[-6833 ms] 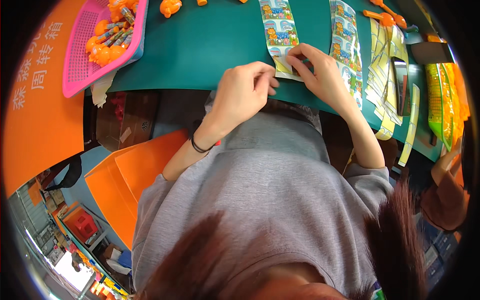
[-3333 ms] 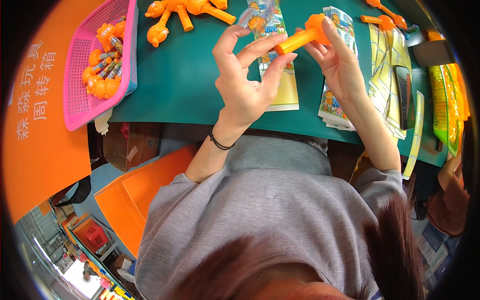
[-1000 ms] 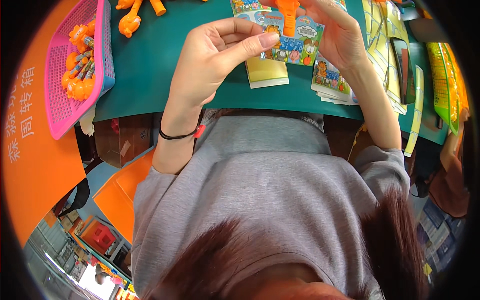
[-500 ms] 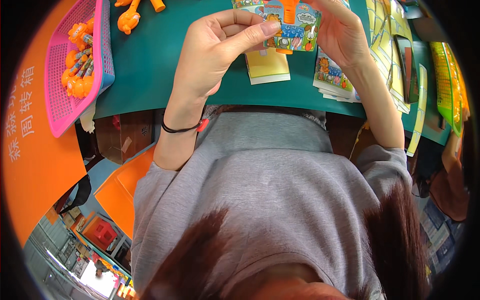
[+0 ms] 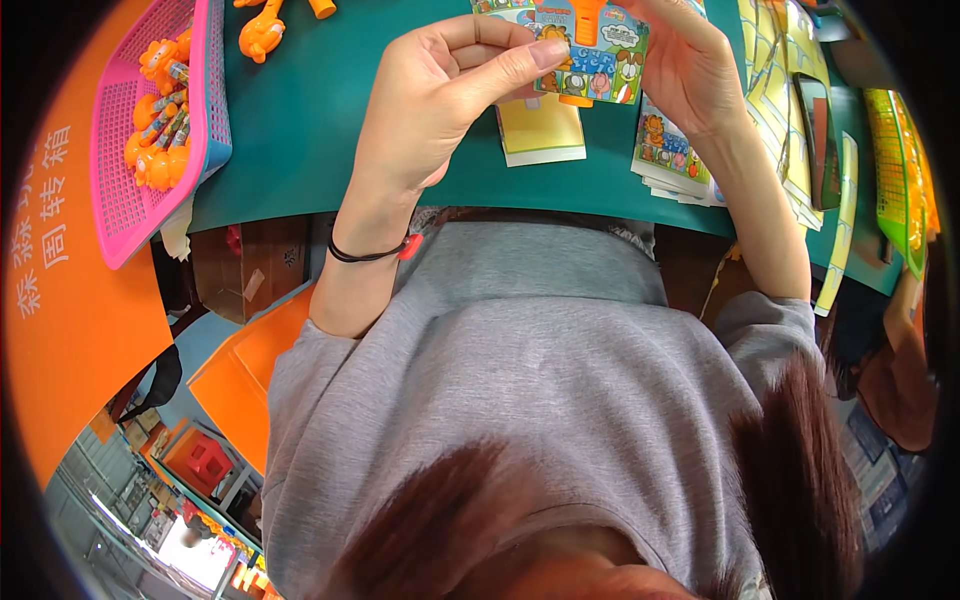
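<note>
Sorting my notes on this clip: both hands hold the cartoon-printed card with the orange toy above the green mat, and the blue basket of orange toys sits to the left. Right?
Not quite: the basket is pink, not blue, as the head view shows. Both the left hand and right hand do hold the card.

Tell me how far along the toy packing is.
Done: nothing shows as finished packs that I can tell apart. In hand: the left hand and right hand hold a printed card with an orange toy against it. Left: loose toys fill the pink basket, one lies on the mat, and a card stack waits.
</note>
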Demonstrator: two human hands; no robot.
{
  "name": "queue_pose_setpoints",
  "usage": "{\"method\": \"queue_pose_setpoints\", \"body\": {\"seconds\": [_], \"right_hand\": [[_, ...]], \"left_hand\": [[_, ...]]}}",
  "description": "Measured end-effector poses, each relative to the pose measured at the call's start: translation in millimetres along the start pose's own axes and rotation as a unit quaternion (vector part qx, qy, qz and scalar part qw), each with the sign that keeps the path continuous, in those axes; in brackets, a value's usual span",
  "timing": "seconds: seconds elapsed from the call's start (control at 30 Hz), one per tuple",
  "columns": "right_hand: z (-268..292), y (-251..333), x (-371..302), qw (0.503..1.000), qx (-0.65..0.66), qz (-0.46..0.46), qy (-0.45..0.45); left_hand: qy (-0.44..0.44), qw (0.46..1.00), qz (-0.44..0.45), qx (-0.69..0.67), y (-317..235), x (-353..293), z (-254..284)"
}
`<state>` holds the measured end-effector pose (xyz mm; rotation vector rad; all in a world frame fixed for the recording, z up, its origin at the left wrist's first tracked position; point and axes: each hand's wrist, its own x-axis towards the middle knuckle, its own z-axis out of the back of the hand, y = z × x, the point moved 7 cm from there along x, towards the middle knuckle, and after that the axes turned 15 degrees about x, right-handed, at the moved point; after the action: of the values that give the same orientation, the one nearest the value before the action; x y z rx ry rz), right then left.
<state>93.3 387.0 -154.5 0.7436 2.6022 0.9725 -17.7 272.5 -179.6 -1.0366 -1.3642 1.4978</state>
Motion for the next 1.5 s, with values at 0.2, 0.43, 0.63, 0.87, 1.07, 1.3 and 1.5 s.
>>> {"method": "queue_pose_setpoints", "body": {"seconds": [0.2,0.43,0.63,0.87,1.07,1.3,1.5], "right_hand": [[12,-7,7,1.000,0.017,-0.003,0.013],[-1,-8,10,0.979,0.142,-0.008,0.145],[-3,-6,9,0.981,0.129,-0.008,0.143],[0,-3,0,1.000,-0.004,-0.017,-0.023],[0,-3,1,0.999,-0.027,-0.016,0.020],[8,-14,10,0.999,-0.007,0.014,0.037],[-6,-17,-8,0.998,-0.038,0.011,-0.042]], "left_hand": [[-0.010,1.000,-0.001,0.005,2,-1,2],[-0.020,1.000,-0.006,0.016,2,-2,3],[-0.023,0.999,-0.013,0.038,2,-1,4],[-0.028,0.998,-0.010,0.050,-6,-2,-4],[-0.055,0.997,-0.035,0.044,-9,-2,-8],[-0.142,0.981,-0.058,0.122,-9,-11,-5],[-0.043,0.907,-0.420,0.007,-28,1,-10]]}}
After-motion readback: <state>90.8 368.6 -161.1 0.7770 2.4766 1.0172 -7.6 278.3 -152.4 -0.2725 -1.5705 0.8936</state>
